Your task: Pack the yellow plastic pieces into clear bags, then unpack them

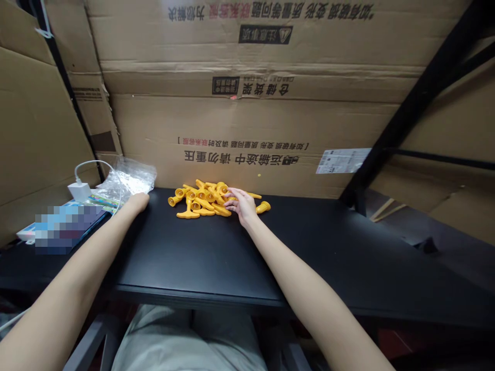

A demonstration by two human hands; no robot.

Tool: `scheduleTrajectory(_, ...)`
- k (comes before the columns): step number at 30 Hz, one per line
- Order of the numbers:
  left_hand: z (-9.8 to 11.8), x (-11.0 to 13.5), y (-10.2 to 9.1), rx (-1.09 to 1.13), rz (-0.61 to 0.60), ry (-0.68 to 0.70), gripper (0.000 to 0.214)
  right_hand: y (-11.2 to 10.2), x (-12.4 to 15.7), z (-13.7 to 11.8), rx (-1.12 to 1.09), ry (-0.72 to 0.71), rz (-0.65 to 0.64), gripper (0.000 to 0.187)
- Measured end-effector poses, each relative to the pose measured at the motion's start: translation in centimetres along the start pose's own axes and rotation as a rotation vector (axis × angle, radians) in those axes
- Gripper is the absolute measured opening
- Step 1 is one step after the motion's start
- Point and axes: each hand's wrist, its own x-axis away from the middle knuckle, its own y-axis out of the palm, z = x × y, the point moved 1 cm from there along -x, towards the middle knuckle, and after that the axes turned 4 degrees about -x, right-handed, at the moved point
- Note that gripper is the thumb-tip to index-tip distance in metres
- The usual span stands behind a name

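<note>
A pile of yellow plastic pieces (203, 198) lies toward the back of the black table, several of them with a bar-shaped end and a flared cup-like end. My right hand (243, 206) is at the pile's right side, fingers apart and stretched over the nearest pieces, with no piece plainly gripped. Just right of that hand lies a single yellow piece (263, 207). My left hand (138, 202) rests on the table left of the pile, its fingers curled. It is beside a crumpled clear plastic bag (133, 178); whatever it may hold is hidden.
A white charger (79, 191) with a cable stands at the left, behind a partly blurred flat blue package (77, 226). Cardboard sheets (247, 118) wall the back and left sides. A black metal post (406, 108) slants up at the right. The table edge (201, 293) runs above my lap.
</note>
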Motion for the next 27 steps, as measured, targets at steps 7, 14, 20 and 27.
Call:
scheduleTrajectory(7,-0.9,-0.9,0.9,-0.09,-0.061,-0.042,0.04,-1.0,-1.2,1.5,0.453,-0.293,-0.031,0.01)
scheduleTrajectory(14,-1.0,-0.3,0.9,-0.099,0.039,-0.101,0.045,-1.3,-1.1,2.6,1.161,-0.63,-0.102,0.03)
scheduleTrajectory(20,-0.7,0.4,0.4,-0.165,0.11,0.028,0.05,-0.8,-0.9,3.4,1.34,-0.673,-0.155,0.034)
scheduleTrajectory(27,-0.5,-0.3,0.5,-0.094,0.081,-0.017,0.044,-0.7,-1.4,3.3,1.306,-0.721,-0.174,0.034)
